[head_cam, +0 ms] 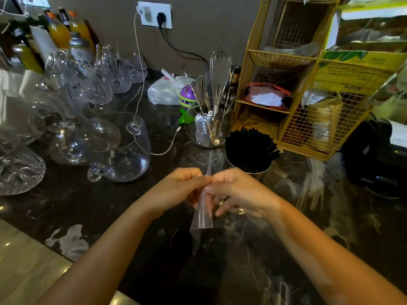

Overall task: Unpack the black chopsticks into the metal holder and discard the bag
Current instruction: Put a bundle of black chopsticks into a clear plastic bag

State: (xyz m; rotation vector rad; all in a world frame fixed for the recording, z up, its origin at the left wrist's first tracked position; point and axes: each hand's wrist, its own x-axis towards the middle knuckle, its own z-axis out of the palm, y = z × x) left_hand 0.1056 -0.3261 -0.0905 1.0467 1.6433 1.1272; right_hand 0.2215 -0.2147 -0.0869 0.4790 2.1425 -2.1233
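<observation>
Not much to read here. The yellow box (352, 71) on the right carries "100%", printed upside down, with more lines of small print too fine to make out. The glass jar (209, 130) holding the whisk and spoons has a vertical white strip of Chinese characters, too small to read. The bottle (81, 52) at the back shows large Chinese characters, partly hidden.

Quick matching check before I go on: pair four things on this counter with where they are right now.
Things:
1. bag
2. chopsticks
3. whisk
4. rack

Places:
A. standing in the glass jar
B. far right, against the wall
C. pinched between left hand and right hand
D. fanned out in the holder

Pairs: 1-C, 2-D, 3-A, 4-B
</observation>
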